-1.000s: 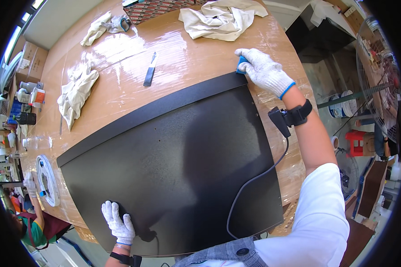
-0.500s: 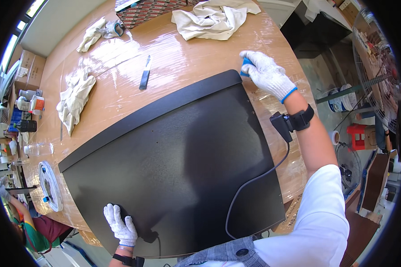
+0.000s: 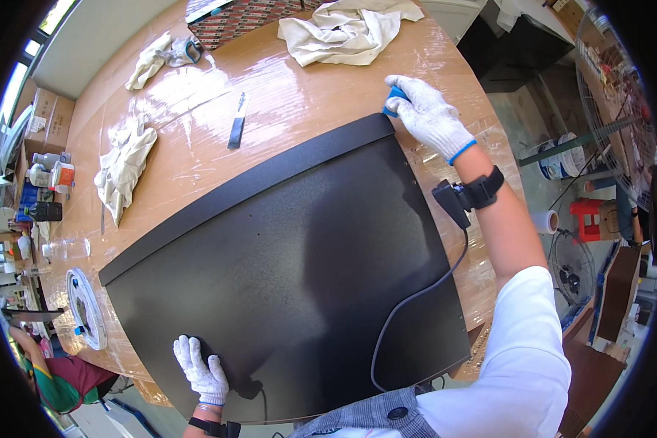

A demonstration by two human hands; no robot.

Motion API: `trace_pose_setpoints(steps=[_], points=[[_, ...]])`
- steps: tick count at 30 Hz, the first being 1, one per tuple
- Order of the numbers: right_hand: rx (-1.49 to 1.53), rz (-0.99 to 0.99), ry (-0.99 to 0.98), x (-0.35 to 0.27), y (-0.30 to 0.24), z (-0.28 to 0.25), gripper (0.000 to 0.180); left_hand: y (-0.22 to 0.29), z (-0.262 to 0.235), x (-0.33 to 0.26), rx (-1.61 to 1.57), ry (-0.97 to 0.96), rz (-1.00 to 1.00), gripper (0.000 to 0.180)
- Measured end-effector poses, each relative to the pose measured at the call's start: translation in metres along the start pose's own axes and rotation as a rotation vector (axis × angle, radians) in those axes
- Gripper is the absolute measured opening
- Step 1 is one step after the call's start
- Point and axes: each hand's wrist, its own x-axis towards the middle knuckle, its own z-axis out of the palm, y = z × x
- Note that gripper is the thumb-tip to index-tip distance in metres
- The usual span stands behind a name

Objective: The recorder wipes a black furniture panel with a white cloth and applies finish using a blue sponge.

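A large black panel (image 3: 270, 248) with a raised curved lip along its far edge lies on a table in front of me. My left hand (image 3: 201, 371), in a white knit glove, rests on the near left part of the panel, its fingers stretched out flat. Beyond the panel's far right corner, my gloved right hand (image 3: 432, 115) is closed on a small blue block (image 3: 393, 101), which is at or very near that corner. The glove covers part of the block. A dark cable hangs from a device on my right wrist and trails across the panel.
The table (image 3: 190, 146) is covered in brown board and clear film. White cloths (image 3: 350, 33) and a blade-like tool (image 3: 236, 124) lie beyond the panel. A roll of white tape (image 3: 84, 306) is at the left. Bottles (image 3: 50, 175) and another person (image 3: 66, 376) are further left; a fan (image 3: 613, 109) stands right.
My right hand, with the blue block, has moved slightly left and up, toward the panel's far corner. My left hand stays flat on the panel.
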Motion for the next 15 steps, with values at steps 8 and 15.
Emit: trace_pose_setpoints(steps=[8, 15], points=[[-0.066, 0.052, -0.021, -0.029, 0.001, -0.002, 0.035, -0.001, -0.005, -0.003, 0.024, 0.006, 0.002, 0.053], [0.074, 0.073, 0.099, -0.032, 0.005, 0.003, 0.037, 0.000, 0.001, 0.001, 0.004, 0.002, 0.010, 0.053]])
